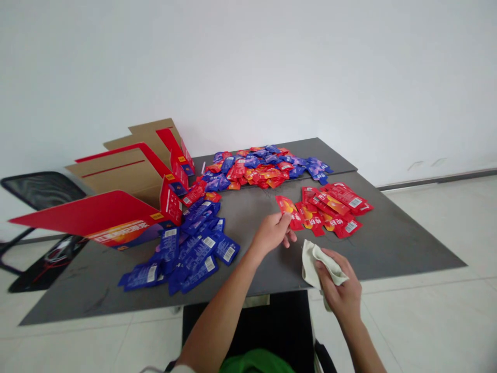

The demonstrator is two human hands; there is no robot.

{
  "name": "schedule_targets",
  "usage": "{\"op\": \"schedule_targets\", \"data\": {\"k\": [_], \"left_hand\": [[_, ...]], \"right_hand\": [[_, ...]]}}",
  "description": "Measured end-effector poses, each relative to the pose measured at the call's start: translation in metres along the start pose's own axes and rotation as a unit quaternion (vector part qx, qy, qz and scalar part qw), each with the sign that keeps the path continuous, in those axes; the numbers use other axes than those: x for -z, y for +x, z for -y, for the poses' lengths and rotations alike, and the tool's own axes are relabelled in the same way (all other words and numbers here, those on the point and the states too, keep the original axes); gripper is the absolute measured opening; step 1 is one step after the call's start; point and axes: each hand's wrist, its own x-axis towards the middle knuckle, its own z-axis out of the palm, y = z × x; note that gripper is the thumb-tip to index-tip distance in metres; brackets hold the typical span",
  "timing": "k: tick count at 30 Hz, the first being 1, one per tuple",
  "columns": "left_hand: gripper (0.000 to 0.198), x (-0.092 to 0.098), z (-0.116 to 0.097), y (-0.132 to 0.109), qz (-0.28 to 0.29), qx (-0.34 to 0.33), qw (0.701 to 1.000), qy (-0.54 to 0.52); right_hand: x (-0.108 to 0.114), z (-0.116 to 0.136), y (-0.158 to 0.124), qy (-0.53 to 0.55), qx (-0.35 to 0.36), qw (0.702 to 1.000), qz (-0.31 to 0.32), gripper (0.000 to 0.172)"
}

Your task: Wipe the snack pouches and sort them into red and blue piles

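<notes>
My left hand [273, 231] pinches a red packet [289, 211] with an orange design, held over the table by the near side of the red pile. In my right hand [342, 284] is a folded whitish cloth [316, 261], gripped just above the table's front edge. A loose pile of red packets [337, 207] lies just beyond, several showing barcodes. Left of my forearm is a spread of blue packets [194, 254], mostly with their barcode sides up. Whether the left hand's packet touches the pile I cannot tell.
Open red cardboard boxes [128, 217] stand along the table's left side, flaps raised. A mixed heap of red and blue packets [256, 168] covers the far part of the grey table [396, 238]. A black mesh chair [42, 189] stands at the left; a white wall [272, 67] rises behind.
</notes>
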Motion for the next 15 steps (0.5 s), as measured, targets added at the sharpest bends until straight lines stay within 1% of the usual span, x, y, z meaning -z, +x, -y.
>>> {"op": "schedule_targets", "data": {"k": [3, 7, 11, 15], "left_hand": [[0.041, -0.024, -0.013, 0.034, -0.008, 0.007, 0.996, -0.089], [0.043, -0.050, -0.022, 0.070, -0.028, -0.001, 0.991, -0.128], [0.037, -0.063, -0.028, 0.101, -0.040, -0.008, 0.991, -0.130], [0.033, -0.072, -0.041, 0.129, -0.039, -0.009, 0.992, -0.116]], "right_hand": [[0.002, -0.005, -0.001, 0.015, 0.017, 1.000, 0.022, 0.026], [0.002, -0.007, -0.001, 0.030, 0.033, 0.999, 0.029, 0.028], [0.001, -0.005, 0.001, 0.029, 0.043, 0.998, 0.021, 0.025], [0.001, -0.003, 0.003, 0.030, 0.051, 0.998, 0.012, 0.026]]}}
